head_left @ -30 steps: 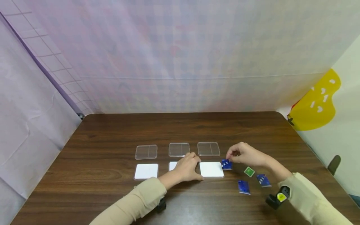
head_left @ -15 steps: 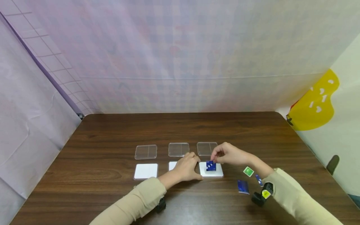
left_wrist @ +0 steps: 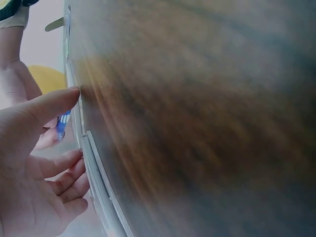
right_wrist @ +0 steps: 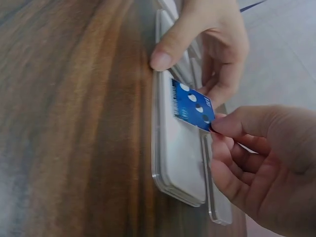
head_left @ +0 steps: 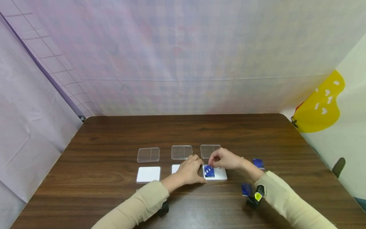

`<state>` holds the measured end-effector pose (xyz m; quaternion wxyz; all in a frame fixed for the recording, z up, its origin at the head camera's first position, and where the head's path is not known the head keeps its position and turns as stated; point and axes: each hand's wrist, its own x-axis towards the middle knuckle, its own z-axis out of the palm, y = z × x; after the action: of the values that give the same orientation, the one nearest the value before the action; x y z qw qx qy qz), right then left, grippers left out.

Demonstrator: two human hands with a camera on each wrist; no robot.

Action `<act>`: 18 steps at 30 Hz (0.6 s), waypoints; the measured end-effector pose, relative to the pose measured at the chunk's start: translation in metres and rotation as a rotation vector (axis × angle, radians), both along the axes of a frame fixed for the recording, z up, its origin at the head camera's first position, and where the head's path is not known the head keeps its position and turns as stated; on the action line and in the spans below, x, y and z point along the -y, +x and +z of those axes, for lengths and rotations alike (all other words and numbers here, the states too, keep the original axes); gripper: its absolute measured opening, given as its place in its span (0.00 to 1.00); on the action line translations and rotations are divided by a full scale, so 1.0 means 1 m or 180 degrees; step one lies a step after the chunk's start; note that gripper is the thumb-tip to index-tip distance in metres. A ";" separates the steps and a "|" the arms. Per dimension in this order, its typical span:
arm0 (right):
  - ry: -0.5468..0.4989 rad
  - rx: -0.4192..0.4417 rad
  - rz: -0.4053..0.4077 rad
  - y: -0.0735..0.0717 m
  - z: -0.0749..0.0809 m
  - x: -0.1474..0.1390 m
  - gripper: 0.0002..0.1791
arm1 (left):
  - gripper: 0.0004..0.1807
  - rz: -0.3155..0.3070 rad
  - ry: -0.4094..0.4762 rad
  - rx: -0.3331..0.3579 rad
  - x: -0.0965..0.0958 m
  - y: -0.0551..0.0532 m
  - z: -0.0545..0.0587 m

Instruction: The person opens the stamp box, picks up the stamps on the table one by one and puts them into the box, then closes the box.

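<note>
My right hand (head_left: 224, 159) pinches a small flat blue packet (head_left: 209, 171) by its far edge. The packet, printed with white moon shapes, lies over the left half of a shallow clear case with a white pad (head_left: 220, 174). In the right wrist view the packet (right_wrist: 193, 104) tilts up slightly toward my right fingertips (right_wrist: 222, 124). My left hand (head_left: 188, 171) holds that case at its left end, with the thumb (right_wrist: 162, 60) on the near corner and the fingers toward the far side. This hand partly covers the middle white-padded case (head_left: 175, 168).
Another white-padded case (head_left: 148, 174) sits at the left. Behind the cases lie three clear lids (head_left: 148, 155), the right one partly behind my right hand. Blue packets rest on the brown table (head_left: 183, 130) beside my right forearm, one nearer (head_left: 247, 189) and one farther (head_left: 258, 163).
My right hand has carried the blue packet left, from the case's right edge onto its left half. A blue packet now shows beyond my right forearm; the green square is hidden. My left hand stays put.
</note>
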<state>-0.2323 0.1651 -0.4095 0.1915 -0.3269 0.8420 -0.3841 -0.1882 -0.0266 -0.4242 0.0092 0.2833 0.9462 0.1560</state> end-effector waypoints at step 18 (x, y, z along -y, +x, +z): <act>0.0218 -0.1056 -0.0490 0.017 -0.018 0.005 0.06 | 0.31 -0.0021 0.0025 -0.0008 0.001 0.001 0.001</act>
<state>-0.2157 0.1598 -0.4273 0.0311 -0.3138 0.8971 -0.3096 -0.1875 -0.0274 -0.4236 0.0075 0.2866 0.9447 0.1593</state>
